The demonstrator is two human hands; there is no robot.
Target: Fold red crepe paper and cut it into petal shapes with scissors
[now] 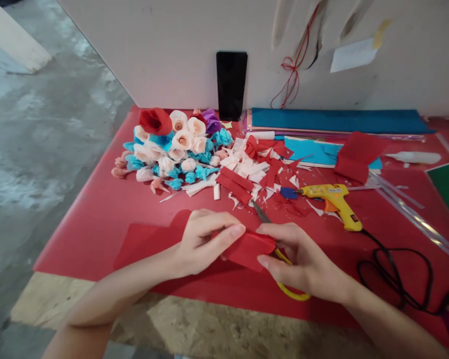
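Note:
A folded piece of red crepe paper [247, 249] is held between both hands above the red-covered table. My left hand [205, 244] pinches its left edge between thumb and fingers. My right hand [299, 259] grips the right edge, its fingers closed on the paper. Yellow-handled scissors [290, 294] show behind and below my right hand, with the blades pointing away to the upper left. Whether that hand also bears the scissors or they rest on the table, I cannot tell. Under my left forearm lies a larger red sheet [142, 244].
Paper flowers [179, 144] are heaped at the back left, beside red and white scraps [254, 164]. A yellow glue gun [333, 199] with a black cord [392, 274] lies right. A phone [231, 85] leans on the back panel. Blue paper [333, 121] lies along it.

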